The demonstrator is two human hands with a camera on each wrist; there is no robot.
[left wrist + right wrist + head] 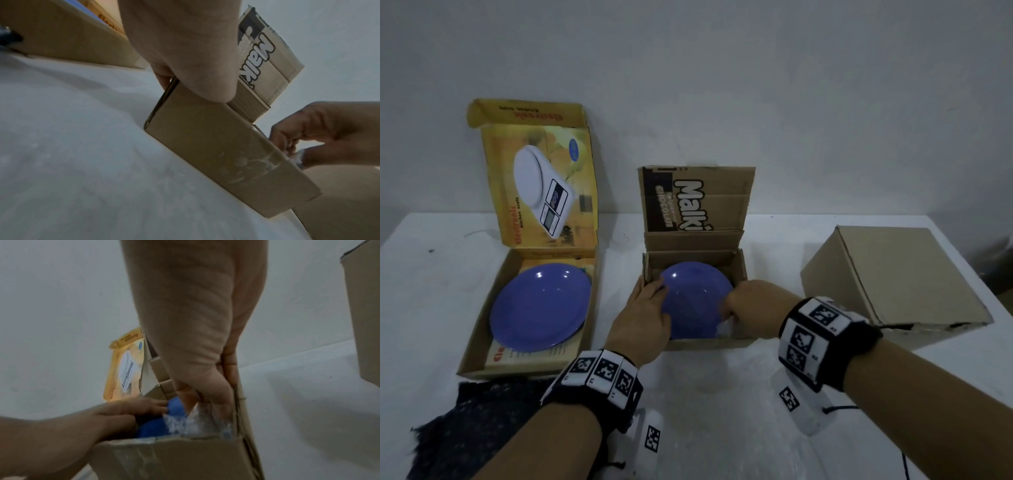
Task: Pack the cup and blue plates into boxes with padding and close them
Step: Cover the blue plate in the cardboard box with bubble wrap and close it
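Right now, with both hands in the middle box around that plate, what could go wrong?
1. The blue plate nearly fills the middle box; forcing it down could wedge it against the walls.
2. The right hand pinches bubble wrap at one corner only, so the plate's other edges may touch bare cardboard.
3. The left hand rests flat on the plate with no grip, so it could slip.

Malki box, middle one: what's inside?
Inside the Malki box: a blue plate and clear bubble wrap at its right edge, pinched by the right hand. The left hand rests on the plate. Anything beneath is hidden.
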